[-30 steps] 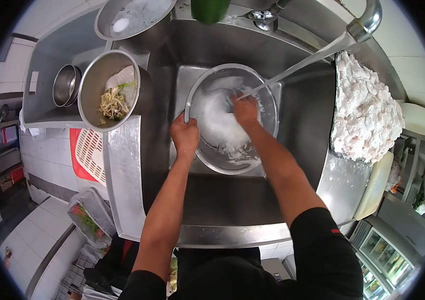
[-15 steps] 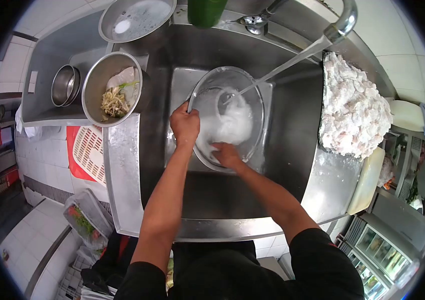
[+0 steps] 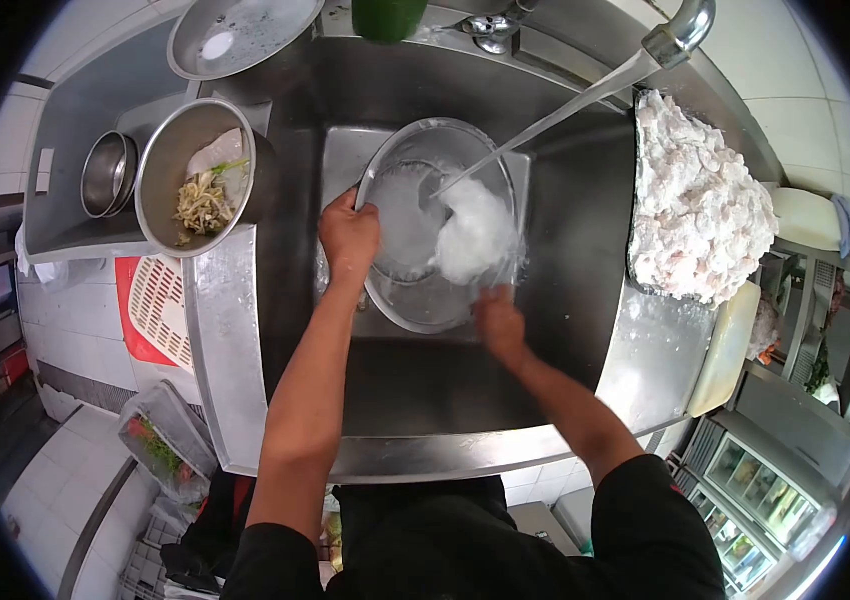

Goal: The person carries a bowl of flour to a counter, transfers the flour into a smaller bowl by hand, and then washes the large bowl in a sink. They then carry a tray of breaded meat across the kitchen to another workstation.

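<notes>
A round metal bowl (image 3: 415,318) stands tilted in the steel sink, with cloudy white water (image 3: 475,235) swirling inside it. My left hand (image 3: 350,238) is closed on the bowl's left rim, thumb over the edge. At the lower right rim my right hand (image 3: 500,320) is smeared by motion, its fingers blurred against the bowl's edge. From the faucet (image 3: 680,38) at the upper right a stream of water (image 3: 565,112) runs down into the bowl.
On the right ledge sits a tray heaped with white-coated pieces (image 3: 700,205). A metal pot (image 3: 150,190) holding pale scraps stands at the left, near a wide basin (image 3: 265,35). A green container (image 3: 388,18) is behind the sink (image 3: 575,290).
My right hand has moved from inside the bowl to its lower right rim. My left hand keeps its hold on the rim. The whole view has shifted slightly.
</notes>
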